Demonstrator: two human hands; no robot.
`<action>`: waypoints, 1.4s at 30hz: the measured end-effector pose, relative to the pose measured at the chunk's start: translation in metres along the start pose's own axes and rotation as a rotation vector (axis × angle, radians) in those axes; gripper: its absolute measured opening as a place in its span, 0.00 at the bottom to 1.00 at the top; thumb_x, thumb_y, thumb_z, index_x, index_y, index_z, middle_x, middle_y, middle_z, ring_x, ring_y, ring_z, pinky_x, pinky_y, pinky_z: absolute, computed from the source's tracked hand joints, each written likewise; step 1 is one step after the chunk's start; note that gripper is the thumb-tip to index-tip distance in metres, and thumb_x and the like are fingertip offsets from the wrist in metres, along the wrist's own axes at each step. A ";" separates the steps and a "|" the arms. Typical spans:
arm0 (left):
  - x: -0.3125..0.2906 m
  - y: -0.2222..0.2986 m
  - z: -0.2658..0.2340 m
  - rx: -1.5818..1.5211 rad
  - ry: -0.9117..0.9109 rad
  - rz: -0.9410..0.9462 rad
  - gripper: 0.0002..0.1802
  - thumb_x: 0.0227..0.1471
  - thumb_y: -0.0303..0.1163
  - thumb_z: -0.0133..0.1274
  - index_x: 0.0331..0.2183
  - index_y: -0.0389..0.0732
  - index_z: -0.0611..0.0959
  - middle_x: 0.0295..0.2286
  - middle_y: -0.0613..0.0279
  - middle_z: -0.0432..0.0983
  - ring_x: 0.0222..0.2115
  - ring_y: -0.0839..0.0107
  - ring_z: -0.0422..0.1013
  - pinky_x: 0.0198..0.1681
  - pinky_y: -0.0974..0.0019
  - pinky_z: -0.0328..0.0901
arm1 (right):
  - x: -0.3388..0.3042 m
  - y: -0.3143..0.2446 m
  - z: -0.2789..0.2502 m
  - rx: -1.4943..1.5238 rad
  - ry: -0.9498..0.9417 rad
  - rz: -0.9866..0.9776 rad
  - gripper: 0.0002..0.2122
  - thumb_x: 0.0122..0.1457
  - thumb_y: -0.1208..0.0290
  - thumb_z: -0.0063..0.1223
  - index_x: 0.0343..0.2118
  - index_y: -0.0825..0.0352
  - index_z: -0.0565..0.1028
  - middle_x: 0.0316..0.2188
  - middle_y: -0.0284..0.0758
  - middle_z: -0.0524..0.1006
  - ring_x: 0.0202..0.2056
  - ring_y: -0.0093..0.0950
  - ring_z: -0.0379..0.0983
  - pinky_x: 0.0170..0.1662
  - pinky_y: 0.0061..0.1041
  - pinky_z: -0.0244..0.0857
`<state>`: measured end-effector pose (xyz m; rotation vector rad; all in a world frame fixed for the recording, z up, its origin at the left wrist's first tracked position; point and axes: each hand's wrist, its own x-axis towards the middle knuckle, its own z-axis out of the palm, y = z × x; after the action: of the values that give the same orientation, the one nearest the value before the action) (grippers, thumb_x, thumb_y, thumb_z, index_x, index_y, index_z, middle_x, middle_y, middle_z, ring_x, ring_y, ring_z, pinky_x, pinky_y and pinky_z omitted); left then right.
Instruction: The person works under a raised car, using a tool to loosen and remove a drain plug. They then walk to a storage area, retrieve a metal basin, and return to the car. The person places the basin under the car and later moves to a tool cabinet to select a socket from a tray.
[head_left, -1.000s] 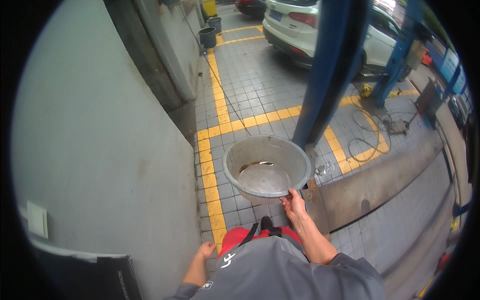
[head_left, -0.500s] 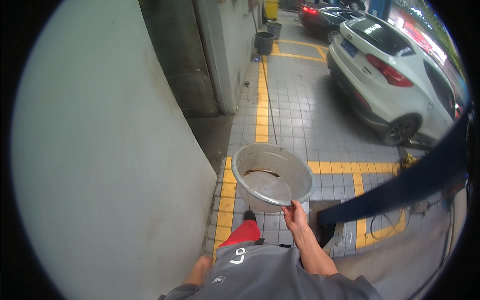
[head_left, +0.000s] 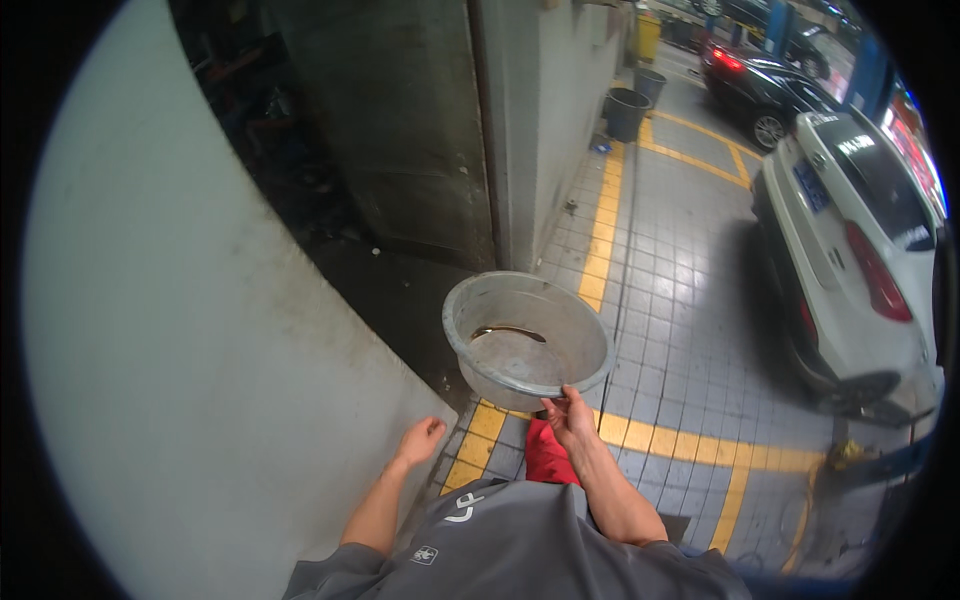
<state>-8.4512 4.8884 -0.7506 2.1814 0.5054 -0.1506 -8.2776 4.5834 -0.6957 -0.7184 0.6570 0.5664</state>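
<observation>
My right hand (head_left: 569,415) grips the near rim of a grey, worn plastic basin (head_left: 480,373), thumb on top and fingers underneath. The basin is held out in front of me, tilted slightly. A small streak of dark brownish liquid (head_left: 510,331) lies in its bottom. My left hand (head_left: 424,438) hangs beside the corner of the pale wall, apart from the basin. Its fingers are loosely curled and nothing shows in them.
On the left runs a pale wall (head_left: 200,350), then a dark doorway (head_left: 330,215) with a grey door (head_left: 400,130). A white car (head_left: 830,260) stands at right, a dark car (head_left: 765,85) farther off. Dark bins (head_left: 627,118) line the far wall. Yellow lines (head_left: 690,443) mark the tiled floor.
My view has swung left toward the doorway, which shows more of its dark inside. My left hand has come up beside the wall corner. The basin stays in my right hand.
</observation>
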 end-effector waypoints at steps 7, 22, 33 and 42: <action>0.006 -0.136 0.079 0.471 -0.474 -0.033 0.18 0.52 0.45 0.53 0.38 0.43 0.85 0.29 0.52 0.81 0.32 0.58 0.78 0.37 0.58 0.70 | 0.149 -0.068 0.148 -0.279 -0.045 0.101 0.13 0.64 0.66 0.48 0.45 0.70 0.68 0.36 0.39 0.75 0.31 0.32 0.79 0.21 0.18 0.70; 0.161 -0.076 0.154 -0.722 0.130 -1.079 0.06 0.49 0.29 0.50 0.28 0.41 0.82 0.24 0.57 0.76 0.25 0.67 0.73 0.25 0.60 0.66 | 0.422 0.009 0.448 -0.619 -0.209 0.434 0.12 0.63 0.64 0.50 0.30 0.69 0.68 0.25 0.37 0.74 0.28 0.33 0.79 0.22 0.18 0.72; 0.270 -0.057 0.040 -0.989 0.335 -1.233 0.04 0.48 0.25 0.50 0.25 0.42 0.79 0.22 0.59 0.73 0.23 0.68 0.71 0.23 0.61 0.64 | 0.485 0.126 0.723 -0.865 -0.338 0.555 0.08 0.65 0.66 0.48 0.38 0.66 0.71 0.26 0.36 0.76 0.28 0.26 0.74 0.27 0.20 0.67; 0.413 -0.134 -0.101 -1.139 0.619 -1.289 0.04 0.46 0.23 0.49 0.23 0.43 0.76 0.21 0.61 0.71 0.22 0.69 0.69 0.22 0.61 0.63 | 0.591 0.266 0.893 -0.940 -0.402 0.582 0.11 0.63 0.62 0.50 0.39 0.65 0.72 0.32 0.33 0.75 0.28 0.23 0.68 0.29 0.22 0.63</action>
<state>-8.1367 5.1655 -0.9031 0.5158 1.7536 0.1293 -7.7564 5.5555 -0.7109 -1.2413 0.1738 1.5662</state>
